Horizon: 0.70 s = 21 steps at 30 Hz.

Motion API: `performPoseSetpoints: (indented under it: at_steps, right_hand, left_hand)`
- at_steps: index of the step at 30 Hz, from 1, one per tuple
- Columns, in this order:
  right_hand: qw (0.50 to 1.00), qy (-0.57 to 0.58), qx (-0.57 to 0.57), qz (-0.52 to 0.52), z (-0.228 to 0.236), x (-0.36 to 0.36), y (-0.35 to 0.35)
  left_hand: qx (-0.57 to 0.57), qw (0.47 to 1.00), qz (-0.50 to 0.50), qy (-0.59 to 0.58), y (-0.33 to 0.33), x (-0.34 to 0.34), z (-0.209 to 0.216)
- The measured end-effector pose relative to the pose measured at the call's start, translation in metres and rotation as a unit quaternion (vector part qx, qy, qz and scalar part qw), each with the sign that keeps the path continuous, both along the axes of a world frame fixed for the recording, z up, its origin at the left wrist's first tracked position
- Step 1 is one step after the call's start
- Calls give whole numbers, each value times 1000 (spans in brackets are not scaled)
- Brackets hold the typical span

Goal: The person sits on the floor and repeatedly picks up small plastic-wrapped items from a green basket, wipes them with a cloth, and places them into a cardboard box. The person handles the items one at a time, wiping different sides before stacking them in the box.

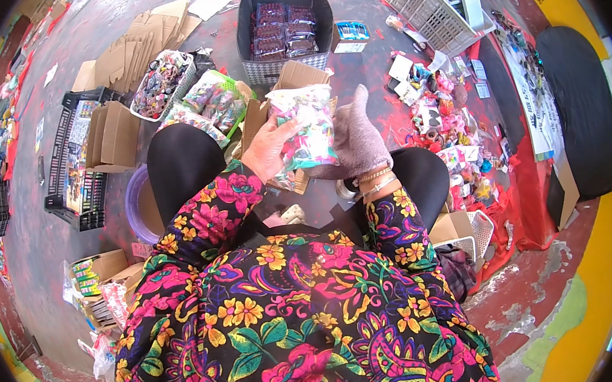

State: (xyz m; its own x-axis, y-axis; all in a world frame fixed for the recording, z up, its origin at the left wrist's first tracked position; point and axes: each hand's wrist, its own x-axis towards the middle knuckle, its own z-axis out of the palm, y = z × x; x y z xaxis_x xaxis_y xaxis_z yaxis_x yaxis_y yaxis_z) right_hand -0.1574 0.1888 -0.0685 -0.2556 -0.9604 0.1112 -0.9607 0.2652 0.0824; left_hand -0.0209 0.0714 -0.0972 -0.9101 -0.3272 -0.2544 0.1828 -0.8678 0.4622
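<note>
Holding up a clear plastic bag of small pink, white and teal items, we sit with our black-clad knees apart above a paint-spotted floor. Our bare left grip is closed on the bag's left side, thumb across the front. Our right grip, in a grey glove, rests against the bag's right side and underside with its thumb up; its fingers are partly hidden, so we cannot tell how firmly it is closed. The bag is between our knees, in front of an open cardboard box. Left of that box, a green basket carries more filled bags. Toward the floor's far edge stands a dark box with checked sides, holding reddish-brown packets. Along the floor's right edge spreads a pile of colourful small goods; near its left edge lies a black crate.
</note>
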Motion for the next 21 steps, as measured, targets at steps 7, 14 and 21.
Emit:
performPoseSetpoints:
  at_steps: [7, 14, 21]
  right_hand:
    - [969, -190, -53, -149, 0, 35, -7]
    - [961, -196, -125, -152, -10, 29, -5]
    - [647, -666, -321, -188, 17, 9, -3]
  left_hand:
    - [22, 1000, 9, -16, 7, -2, -15]
    - [45, 999, 13, 28, 7, -5, -13]
    - [8, 1000, 15, 21, -1, 2, 0]
